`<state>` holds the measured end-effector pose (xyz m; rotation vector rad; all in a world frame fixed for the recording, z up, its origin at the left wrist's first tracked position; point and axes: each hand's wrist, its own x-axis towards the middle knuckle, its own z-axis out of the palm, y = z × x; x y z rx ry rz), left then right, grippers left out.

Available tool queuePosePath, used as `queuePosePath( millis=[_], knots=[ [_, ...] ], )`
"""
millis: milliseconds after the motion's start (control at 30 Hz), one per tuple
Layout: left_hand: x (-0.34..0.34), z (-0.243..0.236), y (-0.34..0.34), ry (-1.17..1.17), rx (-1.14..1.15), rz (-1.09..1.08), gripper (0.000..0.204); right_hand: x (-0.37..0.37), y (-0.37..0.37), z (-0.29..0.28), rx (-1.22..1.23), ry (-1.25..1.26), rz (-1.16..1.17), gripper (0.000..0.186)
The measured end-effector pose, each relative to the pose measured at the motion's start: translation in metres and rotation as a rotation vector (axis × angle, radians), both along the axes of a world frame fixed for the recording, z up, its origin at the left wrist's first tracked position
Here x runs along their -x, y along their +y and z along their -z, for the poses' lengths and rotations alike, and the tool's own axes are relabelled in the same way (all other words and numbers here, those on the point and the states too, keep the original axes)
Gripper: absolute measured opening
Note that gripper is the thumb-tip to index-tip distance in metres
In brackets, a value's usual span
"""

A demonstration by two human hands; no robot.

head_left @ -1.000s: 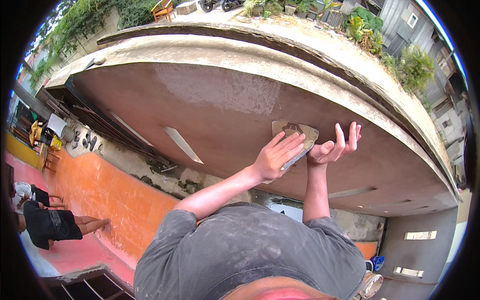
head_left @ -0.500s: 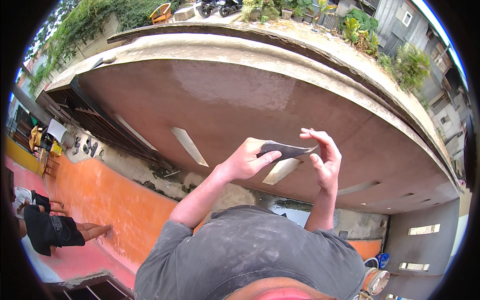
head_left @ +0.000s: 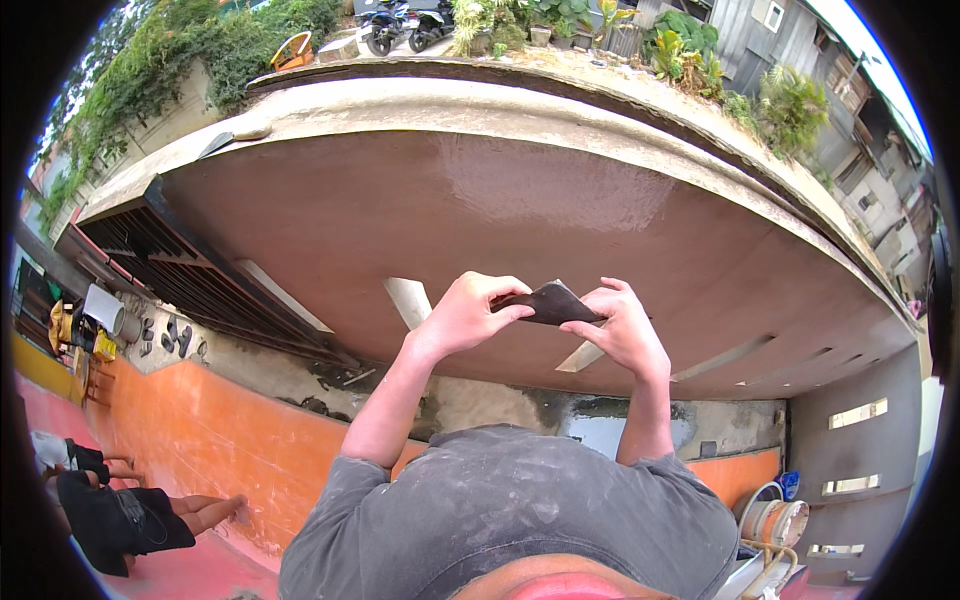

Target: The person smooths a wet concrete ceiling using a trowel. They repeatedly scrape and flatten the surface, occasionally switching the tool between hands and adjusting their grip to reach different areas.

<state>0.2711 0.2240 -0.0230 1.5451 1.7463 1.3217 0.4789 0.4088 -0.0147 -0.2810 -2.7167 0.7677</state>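
Observation:
A small dark grey, flexible sheet that looks like sandpaper [head_left: 552, 303] is stretched between my two hands, its middle bent up to a pale-edged peak. My left hand [head_left: 478, 309] pinches one end between thumb and fingers. At the opposite end my right hand [head_left: 622, 325] has its thumb against the lower edge and its fingers curled by the corner. Both hands are in front of the brown plastered wall [head_left: 330, 220], which has a wet-looking, shiny patch on its upper part.
Slanted slots [head_left: 407, 300] pierce the wall, and a dark metal grille [head_left: 200, 255] adjoins its left end. A pale ledge [head_left: 400, 105] tops it. At lower left a person in black [head_left: 130, 518] is beside an orange surface [head_left: 240, 430]. Buckets [head_left: 785, 524] stand at lower right.
My right hand has closed in on the sheet's right end and now grips it. The sheet has bent into a peak. The view has shifted, moving the wall's slots rightward.

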Motion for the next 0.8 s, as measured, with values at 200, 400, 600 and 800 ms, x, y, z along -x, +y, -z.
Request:
queuePosePath(
  millis=[200, 400, 600, 800],
  knots=[
    [0.034, 0.01, -0.035, 0.298, -0.143, 0.146, 0.019, 0.038, -0.061, -0.015, 0.314, 0.032, -0.045, 0.064],
    [0.077, 0.003, -0.038, 0.344, -0.574, -0.066, 0.021, 0.057, -0.078, -0.008, 0.297, 0.049, 0.079, 0.027],
    [0.185, -0.023, -0.014, 0.79, -1.069, -0.421, 0.038, 0.077, -0.042, 0.0, -0.254, 1.161, 0.832, 0.028],
    [0.21, -0.003, 0.013, 0.94, -1.0, -0.509, 0.043, 0.159, 0.013, 0.013, -0.528, 1.261, 0.702, 0.044]
  ],
)
